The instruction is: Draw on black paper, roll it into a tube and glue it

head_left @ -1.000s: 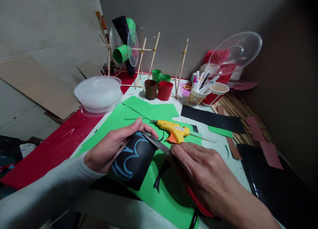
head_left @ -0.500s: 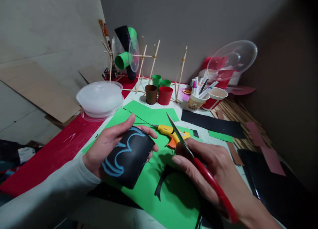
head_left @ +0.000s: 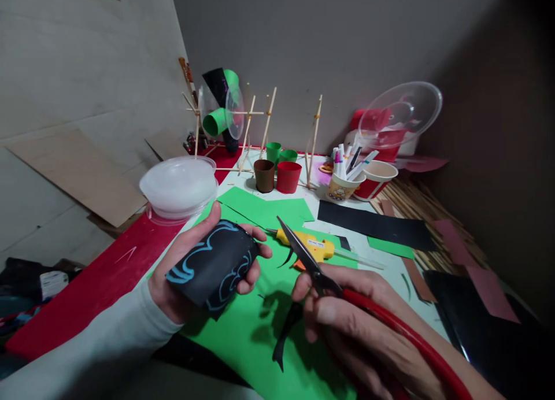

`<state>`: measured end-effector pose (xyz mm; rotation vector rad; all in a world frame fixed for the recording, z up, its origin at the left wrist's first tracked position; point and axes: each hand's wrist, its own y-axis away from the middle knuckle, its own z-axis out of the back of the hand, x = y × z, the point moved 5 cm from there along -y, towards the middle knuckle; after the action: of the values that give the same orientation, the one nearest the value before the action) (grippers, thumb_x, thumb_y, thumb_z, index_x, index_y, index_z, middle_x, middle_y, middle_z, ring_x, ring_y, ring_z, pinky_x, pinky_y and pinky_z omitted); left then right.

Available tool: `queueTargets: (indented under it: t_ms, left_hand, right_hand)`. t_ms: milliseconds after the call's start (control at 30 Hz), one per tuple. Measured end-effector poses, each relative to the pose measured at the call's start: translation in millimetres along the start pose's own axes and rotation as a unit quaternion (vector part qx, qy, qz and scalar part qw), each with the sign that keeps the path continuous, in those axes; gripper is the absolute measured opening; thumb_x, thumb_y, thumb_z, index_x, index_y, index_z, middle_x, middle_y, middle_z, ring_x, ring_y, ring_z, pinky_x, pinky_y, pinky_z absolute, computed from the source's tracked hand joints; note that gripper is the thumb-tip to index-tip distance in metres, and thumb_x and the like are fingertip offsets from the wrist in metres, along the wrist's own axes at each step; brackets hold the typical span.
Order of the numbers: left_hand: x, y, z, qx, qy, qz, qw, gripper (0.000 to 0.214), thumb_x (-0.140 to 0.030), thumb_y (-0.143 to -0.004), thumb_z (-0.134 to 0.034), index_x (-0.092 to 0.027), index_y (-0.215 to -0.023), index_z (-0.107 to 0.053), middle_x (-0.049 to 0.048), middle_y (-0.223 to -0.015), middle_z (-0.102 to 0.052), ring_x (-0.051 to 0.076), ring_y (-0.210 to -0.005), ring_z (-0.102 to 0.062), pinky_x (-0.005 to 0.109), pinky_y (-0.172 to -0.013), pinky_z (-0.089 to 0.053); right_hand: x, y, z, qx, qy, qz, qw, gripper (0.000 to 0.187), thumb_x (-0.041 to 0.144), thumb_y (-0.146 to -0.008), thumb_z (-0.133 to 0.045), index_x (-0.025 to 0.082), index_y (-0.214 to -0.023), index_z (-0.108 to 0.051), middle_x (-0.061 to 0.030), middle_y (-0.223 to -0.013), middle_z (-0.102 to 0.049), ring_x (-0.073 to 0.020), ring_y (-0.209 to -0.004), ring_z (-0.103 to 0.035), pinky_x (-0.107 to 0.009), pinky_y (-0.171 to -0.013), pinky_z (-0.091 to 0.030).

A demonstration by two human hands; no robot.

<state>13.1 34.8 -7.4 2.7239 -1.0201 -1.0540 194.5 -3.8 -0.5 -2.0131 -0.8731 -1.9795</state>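
My left hand (head_left: 182, 247) is curled around a bent piece of black paper (head_left: 221, 267) with wavy blue outlines drawn on it, fingertips showing along its far right side. In my right hand (head_left: 364, 322) is a pair of scissors (head_left: 306, 258) with red handles, its blades nearly together and pointing up and left, apart from the paper. Under my right hand hangs or lies a thin curved black scrap (head_left: 282, 342); whether my fingers touch it I cannot tell. Beyond the blades, a yellow glue gun (head_left: 321, 250) lies on the green sheet (head_left: 243, 348).
Brown (head_left: 264, 176) and red (head_left: 288, 177) paper cups stand behind, near stick frames (head_left: 316, 122). A cup of markers (head_left: 344, 186), a black strip (head_left: 373, 222) and wooden sticks (head_left: 410, 206) are at right. Plastic lids (head_left: 177, 183) are stacked at left.
My left hand has turned the black paper, bringing more blue outlines into view. My right hand has shifted, and the scissors' tips sit lower and further left. The camera view has tilted up slightly.
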Motion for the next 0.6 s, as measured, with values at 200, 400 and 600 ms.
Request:
queueTargets:
  t_ms: [200, 400, 600]
  left_hand:
    - [1, 3, 0.0, 0.025, -0.005, -0.024, 0.999, 0.061, -0.055, -0.103, -0.036, -0.006, -0.104, -0.072, 0.0182, -0.093, -0.073, 0.022, -0.067, -0.072, 0.027, -0.060, -0.058]
    - [7, 7, -4.1, 0.122, -0.022, -0.021, 0.992, 0.060, -0.057, -0.099, -0.047, -0.010, -0.133, -0.062, 0.0176, -0.109, -0.073, 0.023, -0.075, -0.075, 0.027, -0.064, -0.060]
    - [19, 10, -7.3, 0.150, -0.017, 0.001, 0.989, 0.060, -0.053, -0.100, -0.047, -0.008, -0.138, -0.059, 0.0203, -0.109, -0.074, 0.024, -0.076, -0.076, 0.027, -0.064, -0.061]
  right_hand:
    - [15, -2, 15, -0.084, 0.207, 0.114, 0.968, 0.024, 0.043, -0.091, -0.065, 0.020, -0.084, -0.064, 0.0009, -0.070, -0.057, -0.0126, -0.061, -0.050, -0.023, -0.053, -0.039]
    - [14, -1, 3, -0.003, 0.175, 0.111, 0.978, 0.030, 0.050, -0.091, -0.065, 0.021, -0.086, -0.061, 0.0017, -0.074, -0.059, -0.0127, -0.065, -0.052, -0.022, -0.058, -0.042]
    - [4, -6, -1, -0.027, 0.236, 0.132, 0.962, 0.028, 0.045, -0.101, -0.053, 0.021, -0.087, -0.058, 0.0013, -0.070, -0.058, -0.0137, -0.062, -0.056, -0.025, -0.059, -0.044]
